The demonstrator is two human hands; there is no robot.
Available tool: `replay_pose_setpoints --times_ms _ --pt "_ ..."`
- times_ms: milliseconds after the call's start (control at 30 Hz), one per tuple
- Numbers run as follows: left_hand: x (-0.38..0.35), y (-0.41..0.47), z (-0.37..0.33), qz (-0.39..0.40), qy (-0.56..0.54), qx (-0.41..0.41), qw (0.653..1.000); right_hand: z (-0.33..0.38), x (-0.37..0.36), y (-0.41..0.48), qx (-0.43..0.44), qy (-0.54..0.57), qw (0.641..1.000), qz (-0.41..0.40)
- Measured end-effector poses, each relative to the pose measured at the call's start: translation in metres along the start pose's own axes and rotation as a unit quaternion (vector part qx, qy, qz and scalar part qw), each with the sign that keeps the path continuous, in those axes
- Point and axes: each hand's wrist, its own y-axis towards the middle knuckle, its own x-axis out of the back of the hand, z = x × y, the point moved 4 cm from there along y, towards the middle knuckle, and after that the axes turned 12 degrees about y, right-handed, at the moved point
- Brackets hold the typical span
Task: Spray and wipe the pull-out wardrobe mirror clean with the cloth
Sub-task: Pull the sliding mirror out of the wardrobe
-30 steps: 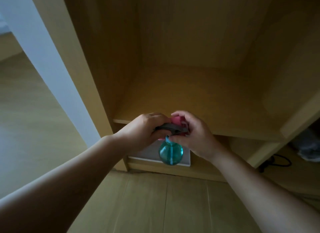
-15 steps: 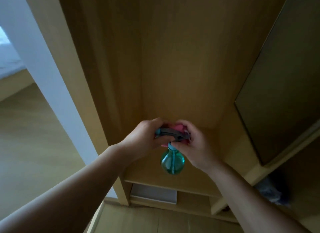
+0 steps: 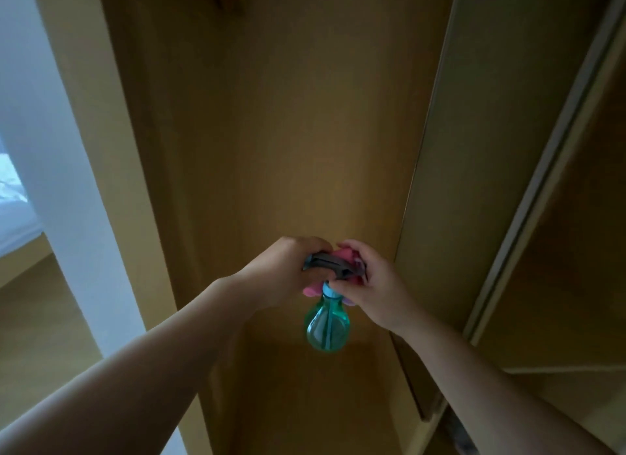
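Both hands on the spray bottle (image 3: 328,322), centre frame, low in the wardrobe (image 3: 288,133) bay.
Bottle's long axis is vertical, teal body down. Grey trigger head (image 3: 333,266) runs left-right; nozzle end is hidden. Left hand (image 3: 277,271) curls round the head's left end. Right hand (image 3: 369,285) pinches the right end, with the pink cloth (image 3: 342,253) bunched and mostly covered. Tall panel (image 3: 474,149) at right is dim; can't tell if it's the mirror.

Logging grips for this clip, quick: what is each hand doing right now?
Left hand: grips the spray bottle by its head.
Right hand: pinches the bottle's neck, pink cloth bunched under its fingers.
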Motion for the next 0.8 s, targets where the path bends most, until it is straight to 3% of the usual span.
replay_pose_setpoints --times_ms 267,467,533,667,800 --pt "0.056 0.028 -0.047 -0.036 -0.029 -0.015 0.999 0.077 0.029 0.008 0.029 -0.049 0.998 -0.026" --pt "0.071 0.04 -0.068 -0.066 0.033 -0.042 0.996 0.112 0.063 -0.002 0.049 -0.179 0.98 -0.072" --pt "0.073 0.044 -0.072 -0.066 0.046 -0.045 0.996 0.123 0.088 -0.009 0.063 -0.238 0.957 -0.151" --pt "0.071 0.051 -0.076 -0.062 0.045 -0.037 0.996 0.133 0.139 -0.028 0.091 -0.325 0.873 -0.352" --pt "0.069 0.055 -0.086 -0.066 0.025 -0.042 0.997 0.125 0.179 -0.037 0.033 -0.371 0.828 -0.419"
